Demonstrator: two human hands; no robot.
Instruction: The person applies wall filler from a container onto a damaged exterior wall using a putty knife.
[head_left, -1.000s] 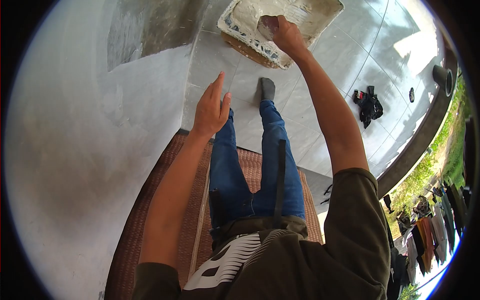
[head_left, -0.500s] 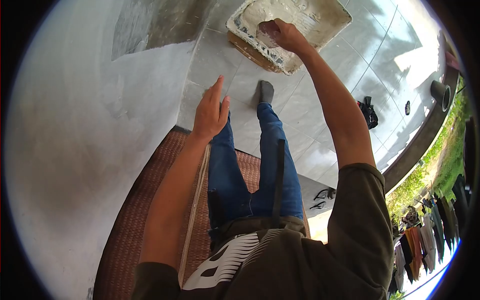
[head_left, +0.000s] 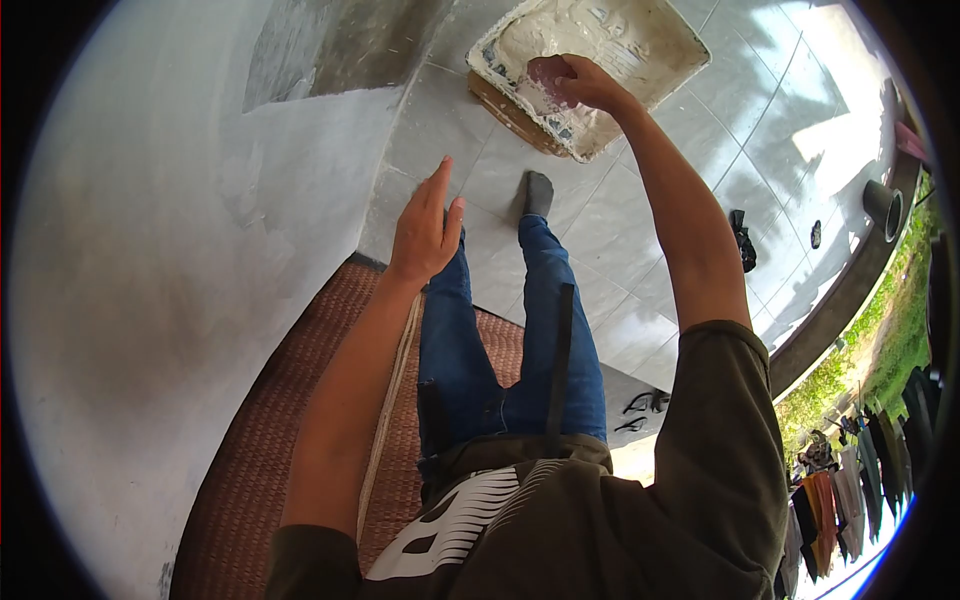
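My right hand [head_left: 592, 84] grips a flat reddish-brown scraper [head_left: 550, 80] over the near part of a white tray [head_left: 688, 72]. Pale wet plaster [head_left: 545, 32] lies in the tray, with ridges and smears across its inside. The tray stands on something round and brown [head_left: 513, 117]. My left hand [head_left: 424, 232] hangs in the air above my left leg, its fingers stretched out and its thumb apart, holding nothing.
A grey wall [head_left: 220, 250] with a darker unfinished patch [head_left: 370, 45] rises on the left. Below is a woven red-brown mat [head_left: 280, 420]. Grey floor tiles [head_left: 640, 240], a black item [head_left: 742, 240], a dark pot [head_left: 882, 205] and hanging clothes [head_left: 850, 480] are to the right.
The tray appears slightly lower and further right as the view shifts. In my right hand the scraper shows more of its face; my left hand keeps nearly the same pose.
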